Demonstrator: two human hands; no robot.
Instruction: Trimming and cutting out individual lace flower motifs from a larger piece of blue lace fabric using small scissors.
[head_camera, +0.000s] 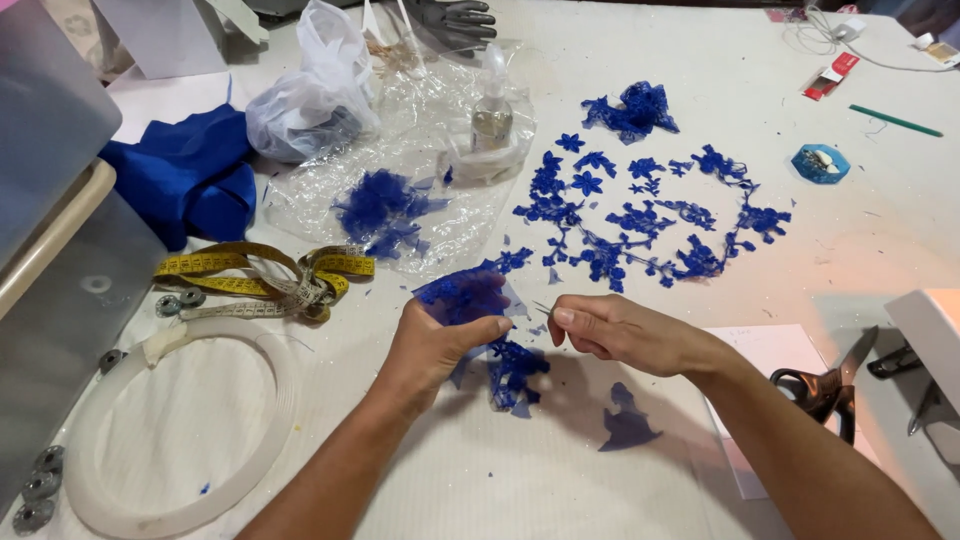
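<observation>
Two hands meet: our left hand (437, 340) pinches a blue lace piece (468, 297); our right hand (622, 333) grips a thin needle-like tool (541, 309) beside it.

Both forearms bare — no sleeves in view; hands (440, 335) ungloved, ringless — short, unpainted nails.

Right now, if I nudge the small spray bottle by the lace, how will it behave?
The bottle stands tall and narrow, so it probably tips easily. It rests on crinkled plastic sheet, likely an unsteady, slippery base. It seems partly filled, so fairly light.
</observation>
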